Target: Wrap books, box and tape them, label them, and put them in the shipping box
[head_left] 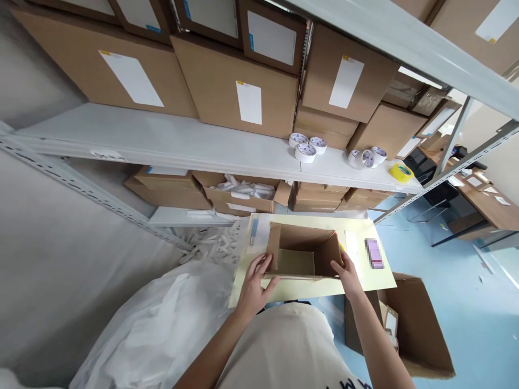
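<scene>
An empty cardboard box with its top uncovered stands on a pale yellow tabletop in front of me. Against its left side rests my left hand, fingers on the outer wall and thumb along the near edge. My right hand grips the box's right near corner, thumb on the rim. Something yellow and red shows just beyond the right-hand fingers, too small to name. White paper lies at the table's left, and a purple, pixelated item sits at the right.
Shelving ahead carries cartons, rolls of white tape and yellow tape. A large open carton stands on the floor to the right. A white plastic bag bulges at left. A wooden desk is farther right.
</scene>
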Demonstrator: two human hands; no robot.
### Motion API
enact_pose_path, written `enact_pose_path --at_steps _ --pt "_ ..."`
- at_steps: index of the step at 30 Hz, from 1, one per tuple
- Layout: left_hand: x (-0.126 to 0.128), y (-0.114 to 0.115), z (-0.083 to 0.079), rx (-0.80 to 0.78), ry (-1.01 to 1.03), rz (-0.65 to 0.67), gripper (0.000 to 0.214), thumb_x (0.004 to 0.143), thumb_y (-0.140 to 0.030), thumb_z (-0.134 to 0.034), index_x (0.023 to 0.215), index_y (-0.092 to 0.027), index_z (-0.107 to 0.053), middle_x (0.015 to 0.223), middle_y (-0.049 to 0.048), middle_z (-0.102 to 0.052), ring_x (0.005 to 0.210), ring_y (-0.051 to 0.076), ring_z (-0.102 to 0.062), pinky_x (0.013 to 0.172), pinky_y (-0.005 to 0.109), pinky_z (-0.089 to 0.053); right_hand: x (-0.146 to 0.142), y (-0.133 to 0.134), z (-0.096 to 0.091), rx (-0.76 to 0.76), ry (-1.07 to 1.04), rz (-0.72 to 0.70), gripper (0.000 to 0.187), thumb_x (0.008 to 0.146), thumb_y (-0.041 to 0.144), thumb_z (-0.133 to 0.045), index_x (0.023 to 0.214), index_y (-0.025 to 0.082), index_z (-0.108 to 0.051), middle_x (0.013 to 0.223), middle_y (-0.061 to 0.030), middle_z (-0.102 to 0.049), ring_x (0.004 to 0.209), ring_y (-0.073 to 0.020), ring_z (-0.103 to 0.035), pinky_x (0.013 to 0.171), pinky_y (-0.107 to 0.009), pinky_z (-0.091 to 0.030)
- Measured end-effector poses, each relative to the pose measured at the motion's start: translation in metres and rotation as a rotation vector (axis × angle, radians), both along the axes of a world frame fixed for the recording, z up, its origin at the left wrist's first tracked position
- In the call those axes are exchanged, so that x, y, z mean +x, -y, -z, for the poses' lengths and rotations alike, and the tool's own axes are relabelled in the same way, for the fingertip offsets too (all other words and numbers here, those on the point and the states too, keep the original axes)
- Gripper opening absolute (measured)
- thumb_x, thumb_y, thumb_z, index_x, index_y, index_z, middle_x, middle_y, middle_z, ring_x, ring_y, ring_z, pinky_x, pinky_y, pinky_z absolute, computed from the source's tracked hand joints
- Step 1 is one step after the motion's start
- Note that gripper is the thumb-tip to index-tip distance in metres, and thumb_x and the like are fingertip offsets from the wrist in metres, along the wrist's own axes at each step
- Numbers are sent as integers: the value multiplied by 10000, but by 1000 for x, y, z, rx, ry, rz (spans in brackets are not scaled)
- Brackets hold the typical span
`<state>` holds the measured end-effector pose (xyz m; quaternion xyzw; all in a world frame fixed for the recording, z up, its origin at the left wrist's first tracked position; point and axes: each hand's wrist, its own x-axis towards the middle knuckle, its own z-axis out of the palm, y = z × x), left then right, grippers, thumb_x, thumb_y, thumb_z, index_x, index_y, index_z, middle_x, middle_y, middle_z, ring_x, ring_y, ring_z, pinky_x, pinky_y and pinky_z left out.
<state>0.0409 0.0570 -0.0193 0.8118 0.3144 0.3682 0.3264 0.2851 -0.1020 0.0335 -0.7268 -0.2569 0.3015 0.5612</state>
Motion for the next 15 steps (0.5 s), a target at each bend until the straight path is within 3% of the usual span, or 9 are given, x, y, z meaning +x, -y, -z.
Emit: enact_pose_path --at_steps 3,7,9,12,15 --pt "-8 -4 1 -26 -51 31 499 835 -409 -605 1313 -266 -585 1323 114 -524 1163 264 -579 1003 430 -500 -5 8 -7 -14 48 -134 675 783 633 -646 1362 300 -548 1452 -91 -516 1398 -321 -404 1115 -554 -373" --pt "-14 -19 -7 -47 -100 160 532 697 -468 -722 1184 -256 -683 1229 112 -571 1096 270 -605 976 409 -516 13 6 -16 -86 221 -531 921 589 678 -787 1382 278 -542 1586 -123 -285 1486 -393 -139 1160 -641 -157" --pt "-14 -25 -14 -78 -108 196 501 669 -501 -734 1101 -247 -723 1161 111 -599 1080 272 -611 955 388 -523 24 6 -20 -122 260 -676 994 538 637 -836 1403 264 -519 1594 -140 -246 1483 -419 -91 1144 -675 -117" --pt "-8 -30 -24 -185 -93 144 339 744 -518 -654 906 -238 -753 1017 93 -640 986 244 -639 873 347 -539 38 3 -18 -145 242 -692 757 668 572 -782 1335 272 -590 1546 -130 -377 1466 -396 -228 1121 -643 -271" --pt "0 -28 -28 -256 -44 -3 302 784 -499 -599 679 -224 -665 823 57 -641 800 202 -633 746 318 -532 44 -4 -9 -173 195 -454 504 788 551 -658 1198 260 -678 1344 -134 -598 1268 -351 -540 986 -554 -491"
